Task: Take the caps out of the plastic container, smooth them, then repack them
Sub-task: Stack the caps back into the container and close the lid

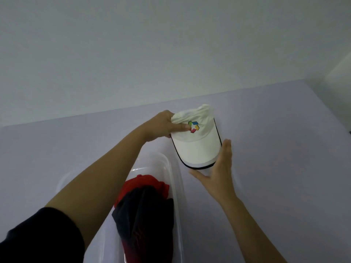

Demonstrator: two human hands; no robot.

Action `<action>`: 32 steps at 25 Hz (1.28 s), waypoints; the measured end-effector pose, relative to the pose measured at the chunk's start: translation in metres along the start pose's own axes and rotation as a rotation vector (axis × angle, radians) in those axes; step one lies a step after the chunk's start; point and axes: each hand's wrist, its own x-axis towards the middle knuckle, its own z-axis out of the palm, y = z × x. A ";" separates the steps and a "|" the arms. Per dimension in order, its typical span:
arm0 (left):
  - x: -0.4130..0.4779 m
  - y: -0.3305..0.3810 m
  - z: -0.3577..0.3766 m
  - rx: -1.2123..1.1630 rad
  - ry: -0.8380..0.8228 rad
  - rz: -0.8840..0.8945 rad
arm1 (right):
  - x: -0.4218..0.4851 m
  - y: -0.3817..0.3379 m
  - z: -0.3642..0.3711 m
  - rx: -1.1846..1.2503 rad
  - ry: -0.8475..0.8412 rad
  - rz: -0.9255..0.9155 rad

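- White cap point(195, 141) lies out on the pale purple table point(284, 130), just beyond the far end of the clear plastic container point(176, 168), and sits between the two hands.
- Its long axis runs from the bunched crown at the far side to the brim pointing back toward the person and slightly right.
- Left hand point(165, 126) is closed on the crumpled crown fabric, thumb lying across the front panel next to the coloured logo point(193, 127).
- Right hand point(218, 168) is spread flat and open, fingers together, its palm edge touching the brim's right rim and near tip; it grips nothing.
- Both hands touch the cap, so neither has to reach; the right one looks best placed to slide up over the front panel for smoothing while the left pins the crown.
- The cap is white with a thin dark edge round the brim; the brim looks flat and stiff, the crown soft, creased and collapsed.
- More caps remain in the container: a red one point(146, 185) and a dark one point(146, 215), jumbled together.
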 end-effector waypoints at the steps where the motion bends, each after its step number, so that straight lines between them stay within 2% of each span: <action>1: -0.013 0.002 -0.014 0.000 0.039 0.023 | -0.002 -0.012 0.000 0.033 0.010 0.007; 6: -0.094 -0.003 -0.078 0.023 0.222 0.029 | -0.038 -0.069 0.032 0.279 -0.101 -0.016; 8: -0.124 -0.014 -0.092 0.069 0.297 0.029 | -0.051 -0.085 0.048 0.290 -0.292 -0.023; 11: -0.156 -0.028 -0.096 0.117 0.402 0.028 | -0.055 -0.090 0.064 0.098 -0.718 0.011; 12: -0.164 -0.032 -0.095 0.140 0.433 0.041 | -0.054 -0.090 0.067 0.016 -0.813 0.026; 14: -0.174 -0.040 -0.091 0.205 0.474 0.084 | -0.052 -0.090 0.071 -0.103 -0.901 0.004; 16: -0.176 -0.048 -0.084 0.283 0.498 0.110 | -0.054 -0.091 0.073 -0.194 -0.926 -0.041; 20: -0.171 -0.066 -0.058 0.500 0.515 0.233 | -0.065 -0.088 0.068 -0.233 -0.844 -0.120; 22: -0.170 -0.075 -0.047 0.536 0.506 0.240 | -0.072 -0.088 0.065 -0.249 -0.812 -0.177; 27: -0.165 -0.087 -0.039 0.624 0.278 0.205 | -0.085 -0.093 0.059 -0.267 -0.745 -0.311; 32: -0.162 -0.080 -0.040 0.567 0.127 0.208 | -0.099 -0.096 0.050 -0.317 -0.716 -0.352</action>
